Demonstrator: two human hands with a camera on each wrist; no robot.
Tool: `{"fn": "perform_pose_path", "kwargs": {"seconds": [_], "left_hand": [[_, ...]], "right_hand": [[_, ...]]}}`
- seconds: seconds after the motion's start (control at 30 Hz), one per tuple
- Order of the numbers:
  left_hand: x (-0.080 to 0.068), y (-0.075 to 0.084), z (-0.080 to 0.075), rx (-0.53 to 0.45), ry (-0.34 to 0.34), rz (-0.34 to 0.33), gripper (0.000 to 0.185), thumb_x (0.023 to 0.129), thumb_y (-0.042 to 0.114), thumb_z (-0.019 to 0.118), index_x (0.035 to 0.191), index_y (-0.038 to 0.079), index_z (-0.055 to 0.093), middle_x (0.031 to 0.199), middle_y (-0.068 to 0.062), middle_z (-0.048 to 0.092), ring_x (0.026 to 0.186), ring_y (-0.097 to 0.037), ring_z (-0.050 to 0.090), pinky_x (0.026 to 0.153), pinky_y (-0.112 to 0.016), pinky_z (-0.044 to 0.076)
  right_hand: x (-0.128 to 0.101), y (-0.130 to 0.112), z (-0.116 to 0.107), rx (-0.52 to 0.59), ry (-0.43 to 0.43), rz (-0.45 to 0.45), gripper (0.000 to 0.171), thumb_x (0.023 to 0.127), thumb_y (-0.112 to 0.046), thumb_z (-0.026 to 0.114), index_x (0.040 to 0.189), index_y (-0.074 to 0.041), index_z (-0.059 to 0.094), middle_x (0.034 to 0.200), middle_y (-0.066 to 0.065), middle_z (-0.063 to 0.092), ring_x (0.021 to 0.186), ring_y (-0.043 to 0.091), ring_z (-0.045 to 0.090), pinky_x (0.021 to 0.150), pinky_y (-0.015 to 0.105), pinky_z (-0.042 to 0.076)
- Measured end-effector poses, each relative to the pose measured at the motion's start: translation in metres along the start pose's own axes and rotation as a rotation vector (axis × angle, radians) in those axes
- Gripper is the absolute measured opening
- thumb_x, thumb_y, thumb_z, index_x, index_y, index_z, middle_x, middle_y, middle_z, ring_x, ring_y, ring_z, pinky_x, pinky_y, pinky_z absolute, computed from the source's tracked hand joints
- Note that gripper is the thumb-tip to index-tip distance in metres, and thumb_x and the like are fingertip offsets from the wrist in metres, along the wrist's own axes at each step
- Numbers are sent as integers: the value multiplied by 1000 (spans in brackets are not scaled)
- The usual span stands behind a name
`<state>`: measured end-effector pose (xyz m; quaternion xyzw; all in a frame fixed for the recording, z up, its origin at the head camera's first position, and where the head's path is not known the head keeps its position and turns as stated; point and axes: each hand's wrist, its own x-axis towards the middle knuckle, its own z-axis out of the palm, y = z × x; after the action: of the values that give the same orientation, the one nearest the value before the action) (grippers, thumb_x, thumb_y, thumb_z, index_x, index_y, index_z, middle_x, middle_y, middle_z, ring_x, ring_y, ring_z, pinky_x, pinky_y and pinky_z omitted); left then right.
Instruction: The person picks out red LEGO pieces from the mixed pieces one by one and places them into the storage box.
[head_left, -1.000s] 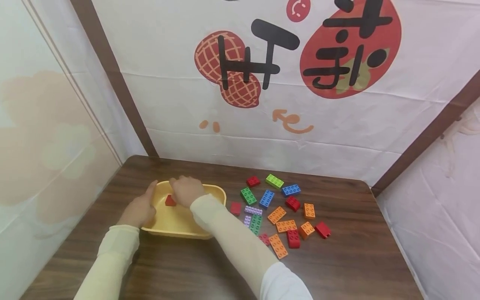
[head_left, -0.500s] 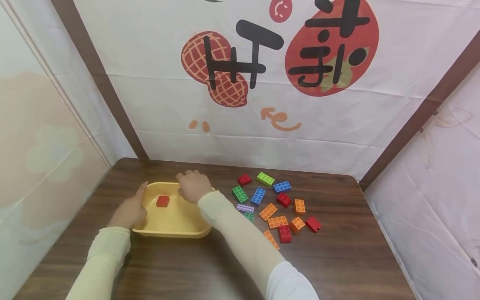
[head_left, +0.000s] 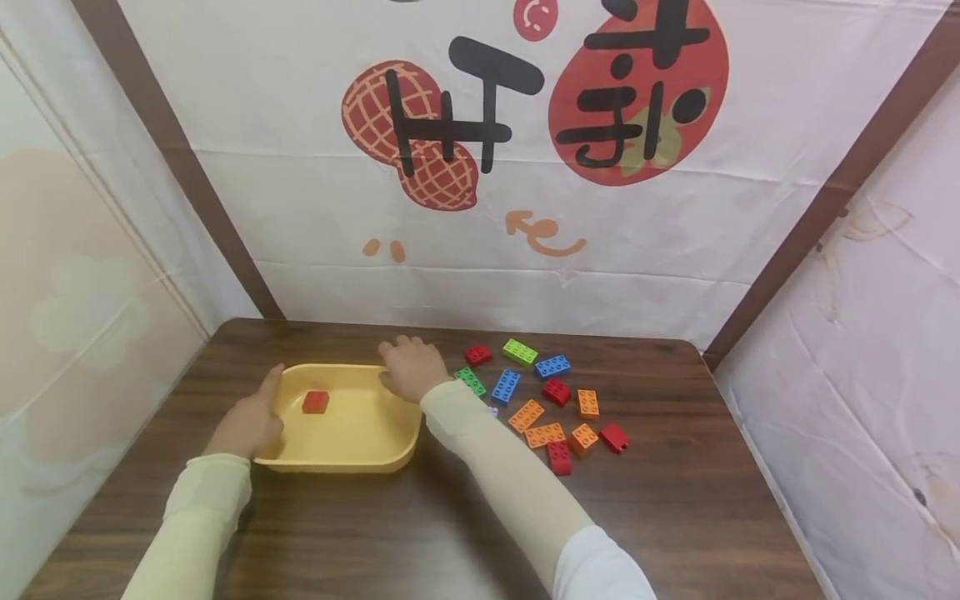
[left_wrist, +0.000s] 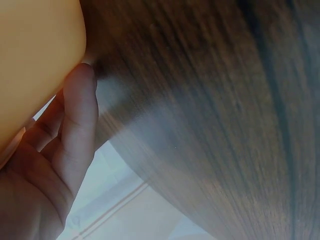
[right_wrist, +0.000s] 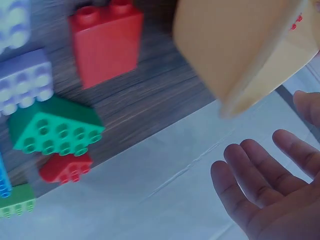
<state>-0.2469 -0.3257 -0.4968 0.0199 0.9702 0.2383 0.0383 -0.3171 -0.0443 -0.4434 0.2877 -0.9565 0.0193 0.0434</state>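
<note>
A yellow plastic tray sits at the left of the table, with one red toy brick inside near its left end. My left hand grips the tray's left edge, its index finger pointing away along the rim. In the left wrist view, fingertips press the tray's outer wall. My right hand is over the tray's back right corner, palm down. Its fingers are spread loosely with nothing held, apart from the tray wall in the right wrist view.
Several bricks lie loose right of the tray, including a green brick, a blue one, an orange one and a red one. My right forearm hides some. A printed white cloth hangs behind the table.
My right hand has come up out of the tray, moving right and leaving the red brick inside. My left hand stays at the tray's left edge. The head view has shifted right.
</note>
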Motion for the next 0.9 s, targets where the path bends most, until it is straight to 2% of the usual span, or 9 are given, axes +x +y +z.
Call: {"fn": "perform_pose_path", "kwargs": {"seconds": [0.2, 0.53, 0.77, 0.9], "left_hand": [[-6, -3, 1, 3, -11, -10, 93, 82, -1, 48, 160, 3, -1, 91, -34, 62, 67, -34, 57, 66, -57, 49], [-2, -2, 0, -3, -51, -37, 94, 83, 2, 47, 160, 8, -7, 85, -30, 60, 64, -34, 54, 61, -53, 47], [5, -1, -1, -6, -60, -31, 95, 83, 3, 47, 160, 9, -7, 87, -31, 60, 66, -35, 54, 62, -53, 47], [6, 2, -1, 2, -58, -26, 95, 83, 2, 47, 160, 8, -7, 90, -34, 60, 68, -36, 55, 64, -56, 47]], "right_hand": [[-13, 18, 4, 5, 9, -10, 37, 97, -41, 65, 128, -20, 64, 105, -3, 61, 88, 14, 54, 71, 31, 50], [-35, 55, 3, 17, 9, 51, 41, 96, -41, 66, 129, -17, 64, 112, 1, 64, 97, 18, 60, 77, 34, 54], [-56, 79, -4, 28, -9, 89, 41, 96, -40, 67, 129, -15, 64, 110, 2, 64, 97, 20, 60, 77, 34, 54], [-69, 91, -4, 43, -20, 118, 42, 97, -38, 66, 131, -14, 64, 116, 4, 64, 103, 22, 61, 84, 37, 53]]}}
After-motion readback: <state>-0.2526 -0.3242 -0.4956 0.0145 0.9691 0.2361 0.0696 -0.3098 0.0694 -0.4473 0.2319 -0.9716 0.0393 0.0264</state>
